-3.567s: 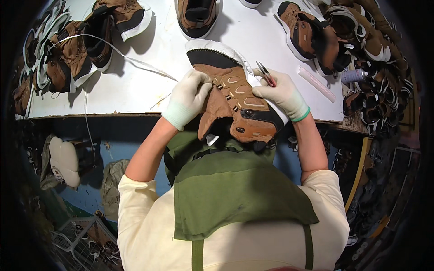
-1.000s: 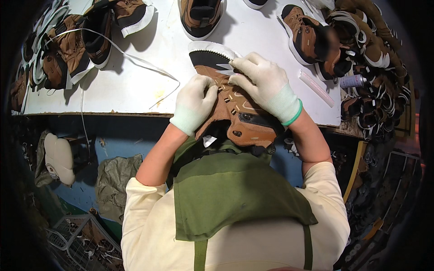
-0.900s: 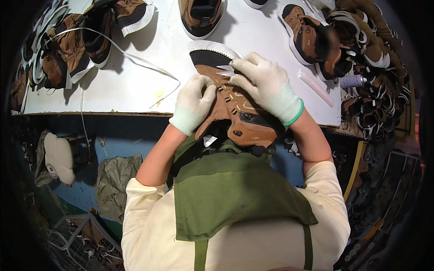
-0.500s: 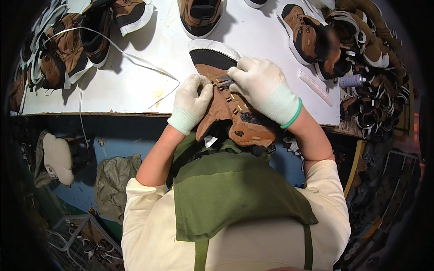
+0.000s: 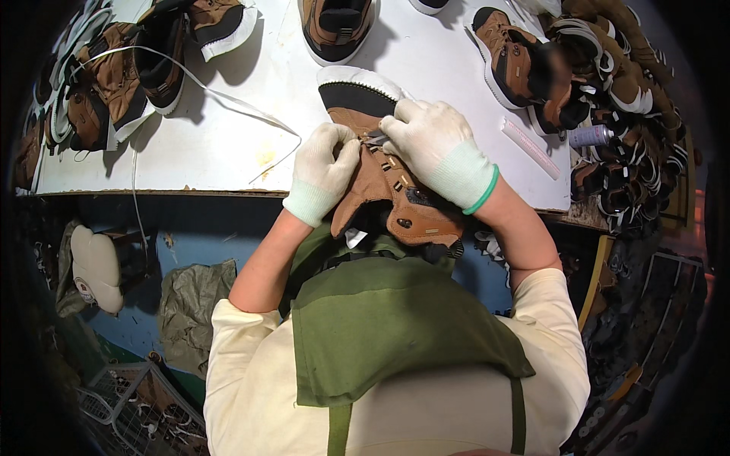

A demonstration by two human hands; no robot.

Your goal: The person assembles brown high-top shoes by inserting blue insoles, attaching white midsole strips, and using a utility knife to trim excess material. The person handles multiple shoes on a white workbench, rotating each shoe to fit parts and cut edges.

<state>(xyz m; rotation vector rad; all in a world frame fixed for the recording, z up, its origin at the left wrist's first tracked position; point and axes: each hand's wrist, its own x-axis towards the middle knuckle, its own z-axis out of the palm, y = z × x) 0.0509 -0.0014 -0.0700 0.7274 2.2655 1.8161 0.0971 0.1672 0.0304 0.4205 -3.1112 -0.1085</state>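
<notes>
A brown and black shoe upper [image 5: 371,180] with a white stitched toe edge lies at the front edge of the table, its heel end hanging over toward my lap. My left hand [image 5: 324,163], in a white knit glove, pinches the upper's edge beside the lacing loops. Across from it, my gloved right hand [image 5: 433,140] is closed round small scissors [image 5: 376,140]. Their grey blades point left at the loops, close to my left fingertips. The handles are hidden in my right hand.
More brown shoes stand at the back, among them one shoe [image 5: 338,34], and heaps lie left and right. A white cord [image 5: 220,95] trails across the white table [image 5: 251,140]. Right of my hands lie a clear strip [image 5: 530,147] and a spray can [image 5: 591,136].
My right hand has shifted slightly left and down, and the scissor blades show less spread than before. My left hand keeps its pinch on the shoe upper, almost unmoved.
</notes>
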